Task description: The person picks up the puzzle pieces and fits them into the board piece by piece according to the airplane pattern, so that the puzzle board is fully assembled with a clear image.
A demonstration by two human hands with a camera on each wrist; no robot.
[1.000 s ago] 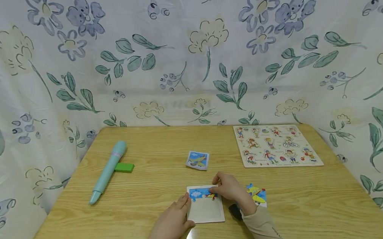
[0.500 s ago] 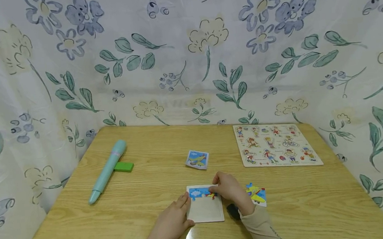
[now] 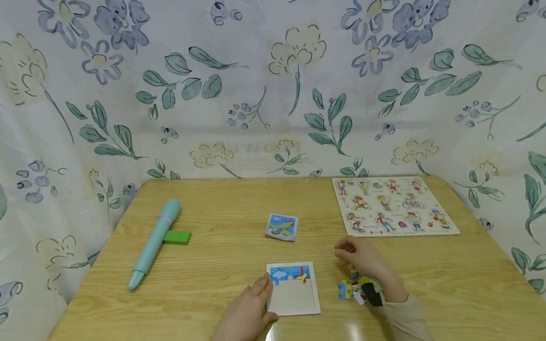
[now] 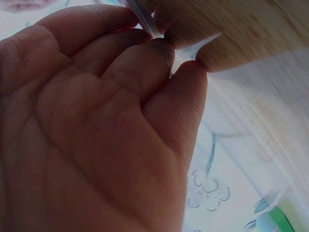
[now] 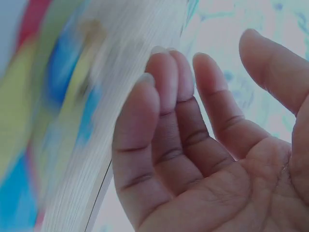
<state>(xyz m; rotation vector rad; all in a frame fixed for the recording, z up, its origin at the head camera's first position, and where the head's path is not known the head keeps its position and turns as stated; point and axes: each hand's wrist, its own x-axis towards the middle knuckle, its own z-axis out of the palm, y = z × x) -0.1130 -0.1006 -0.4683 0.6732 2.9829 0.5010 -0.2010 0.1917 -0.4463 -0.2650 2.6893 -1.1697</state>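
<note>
A small square jigsaw tray (image 3: 291, 300) lies on the table, its top row filled with pieces (image 3: 284, 273) showing blue sky, a cloud and a red and yellow tail. My left hand (image 3: 242, 316) rests against the tray's left edge, fingers extended and thumb by the lower left corner. To the right, my right hand (image 3: 366, 262) hovers beside and partly over loose jigsaw pieces (image 3: 346, 290), fingers loosely bent and nothing held. Those yellow, blue and red pieces (image 5: 29, 121) blur at the left of the right wrist view; the right arm and a black wrist device hide some.
Behind the tray lies a small airplane picture card (image 3: 282, 227). A large board of sports figures (image 3: 395, 206) sits at the back right. On the left are a teal pen-shaped stick (image 3: 153, 246) and a green block (image 3: 177, 237). A floral curtain (image 3: 246, 86) hangs behind the table.
My right hand has let go of the red and yellow tail piece at the tray's top right and moved right to the loose pieces. The left hand has stayed at the tray's edge.
</note>
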